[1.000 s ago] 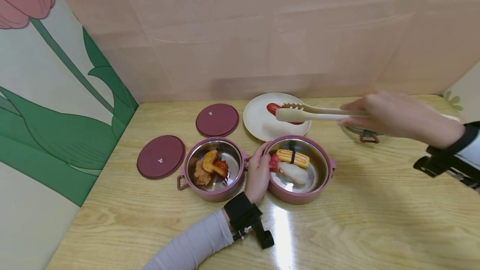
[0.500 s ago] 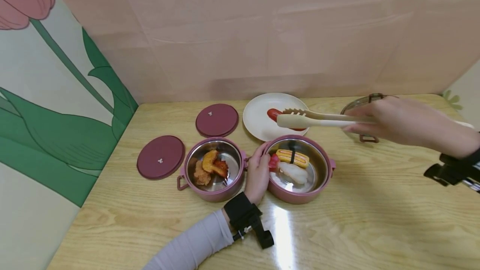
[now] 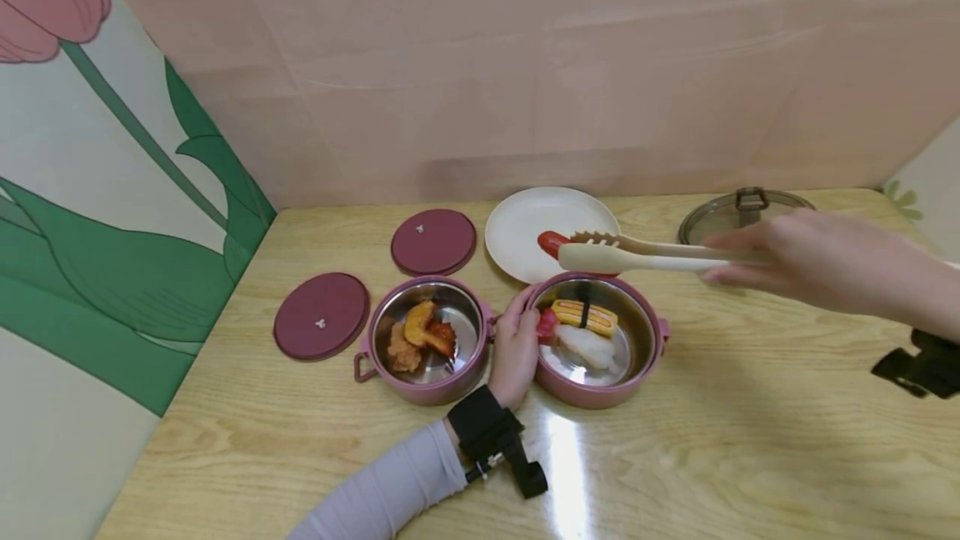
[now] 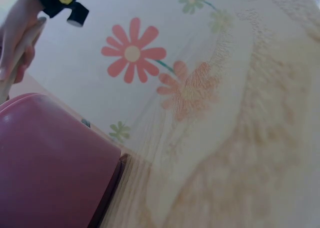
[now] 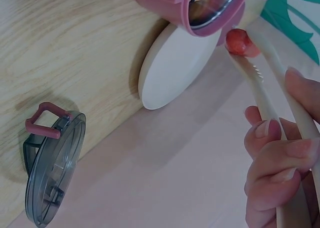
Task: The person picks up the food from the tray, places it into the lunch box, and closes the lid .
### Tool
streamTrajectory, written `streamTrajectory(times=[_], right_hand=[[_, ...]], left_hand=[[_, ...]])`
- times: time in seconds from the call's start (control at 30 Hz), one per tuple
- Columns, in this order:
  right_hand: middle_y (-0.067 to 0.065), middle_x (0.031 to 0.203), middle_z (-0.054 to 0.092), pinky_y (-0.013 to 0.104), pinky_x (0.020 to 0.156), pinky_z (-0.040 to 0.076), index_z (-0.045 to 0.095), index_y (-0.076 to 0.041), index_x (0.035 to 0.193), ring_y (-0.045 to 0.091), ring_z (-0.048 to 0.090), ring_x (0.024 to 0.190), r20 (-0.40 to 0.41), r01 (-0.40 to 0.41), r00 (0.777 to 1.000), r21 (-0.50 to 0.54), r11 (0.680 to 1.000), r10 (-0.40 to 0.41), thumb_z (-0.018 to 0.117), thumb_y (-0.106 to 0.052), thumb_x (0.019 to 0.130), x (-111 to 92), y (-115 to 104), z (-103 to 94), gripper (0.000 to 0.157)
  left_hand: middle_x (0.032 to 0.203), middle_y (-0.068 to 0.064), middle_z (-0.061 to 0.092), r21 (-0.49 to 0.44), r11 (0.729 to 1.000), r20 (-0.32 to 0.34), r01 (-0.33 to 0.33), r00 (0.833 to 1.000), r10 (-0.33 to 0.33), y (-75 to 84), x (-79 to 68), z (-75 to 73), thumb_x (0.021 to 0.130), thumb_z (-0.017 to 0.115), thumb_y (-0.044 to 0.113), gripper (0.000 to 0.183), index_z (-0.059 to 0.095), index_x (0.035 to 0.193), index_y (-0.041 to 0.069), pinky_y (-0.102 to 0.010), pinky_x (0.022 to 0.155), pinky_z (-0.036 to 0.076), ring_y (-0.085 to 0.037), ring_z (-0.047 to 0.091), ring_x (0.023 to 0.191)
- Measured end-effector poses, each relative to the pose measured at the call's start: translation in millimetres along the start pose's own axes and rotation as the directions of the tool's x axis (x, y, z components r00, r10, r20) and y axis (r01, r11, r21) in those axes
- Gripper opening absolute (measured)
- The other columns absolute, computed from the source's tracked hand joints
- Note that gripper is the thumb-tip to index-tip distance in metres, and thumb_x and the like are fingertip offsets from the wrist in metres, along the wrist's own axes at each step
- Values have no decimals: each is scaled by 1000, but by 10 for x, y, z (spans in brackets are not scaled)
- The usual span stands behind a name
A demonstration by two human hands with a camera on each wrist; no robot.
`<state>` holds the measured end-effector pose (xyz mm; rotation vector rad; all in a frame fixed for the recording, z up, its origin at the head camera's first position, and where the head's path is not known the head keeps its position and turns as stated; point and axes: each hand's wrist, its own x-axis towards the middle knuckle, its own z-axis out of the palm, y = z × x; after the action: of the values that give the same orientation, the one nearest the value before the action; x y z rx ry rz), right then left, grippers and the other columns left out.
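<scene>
My right hand (image 3: pixel 787 261) holds beige tongs (image 3: pixel 645 258) in the head view, whose tips pinch a red sausage (image 3: pixel 552 242). From the right wrist camera, the sausage (image 5: pixel 241 42) shows between the tong tips, raised off the white plate (image 5: pixel 172 66). My left hand (image 3: pixel 516 348) grips the left side of the right-hand pink pot (image 3: pixel 592 394), fingers at its rim and handle. Inside that pot lie a yellow block with a dark band (image 3: pixel 600 319), a white piece (image 3: pixel 588 346) and a red piece (image 3: pixel 548 322). The left wrist view shows mostly the pot's pink wall (image 4: pixel 50 163).
Left of my left hand stands a second pink pot (image 3: pixel 423 394) with fried-looking food pieces inside. Two maroon lids (image 3: pixel 322 315) lie farther left. The white plate (image 3: pixel 517 232) is behind the pots. A clear lid with handles (image 3: pixel 720 223) rests at the back right.
My right hand, the tongs and the sausage have come slightly nearer and to the right, from over the plate toward the right-hand pot. More of the clear lid shows. My left hand stays put.
</scene>
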<state>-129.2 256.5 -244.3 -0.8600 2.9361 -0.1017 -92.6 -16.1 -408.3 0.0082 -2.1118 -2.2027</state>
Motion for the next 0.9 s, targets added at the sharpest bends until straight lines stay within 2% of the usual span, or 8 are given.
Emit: streamTrajectory(times=[0.13,0.37,0.47,0.6,0.7,0.77,0.9], right_hand=[[-3,81,70,27,48,43,69,-4,119,4,48,55,-23,3,1000,-23,1000,-4,69,-37,88,-67,-3,12,46],[-10,69,65,20,42,37,72,-2,111,-2,36,47,-99,65,992,-92,994,-74,75,-32,83,-201,-12,47,41],[-12,70,65,20,43,41,73,-4,110,-4,38,48,-102,82,991,-88,993,-91,76,-31,82,-255,-4,74,40],[-7,81,71,23,49,48,72,-5,112,-6,45,53,-67,72,995,-52,996,-76,76,-32,83,-316,-8,106,39],[-4,85,72,23,47,47,72,-6,113,-6,43,52,-57,69,996,-44,997,-72,76,-32,82,-355,-23,127,40],[-7,82,71,22,45,43,72,-8,112,-6,39,50,-60,75,995,-48,996,-78,76,-32,82,-378,-34,141,39],[-9,80,71,22,44,43,73,-9,111,-8,40,51,-51,78,995,-44,996,-80,77,-34,81,-416,-63,159,40]], left_hand=[[137,-12,56,-14,1000,0,-5,1000,5,-2,1,4,97,37,4,43,50,138,-1,-39,113,34,-22,47,131],[139,-14,54,-65,998,0,4,1000,-4,-17,11,10,98,36,3,43,49,138,-3,-38,112,36,-24,49,128],[139,-14,54,-61,998,2,-8,1000,9,-25,14,10,97,37,2,43,49,138,-3,-38,112,36,-24,48,130],[138,-14,55,-37,999,-2,-24,1000,24,-28,14,5,96,38,1,43,50,137,-4,-39,113,34,-23,47,132],[137,-14,56,-20,1000,-1,-24,1000,24,-23,13,-3,97,38,3,43,50,137,-3,-39,114,34,-23,46,132],[137,-13,56,-12,1000,0,-22,1000,22,-21,14,-8,97,38,3,42,51,137,-2,-40,114,34,-23,46,132],[138,-11,56,-10,1000,0,-9,1000,9,-23,16,-18,97,37,4,42,51,137,-1,-39,114,34,-21,47,132]])
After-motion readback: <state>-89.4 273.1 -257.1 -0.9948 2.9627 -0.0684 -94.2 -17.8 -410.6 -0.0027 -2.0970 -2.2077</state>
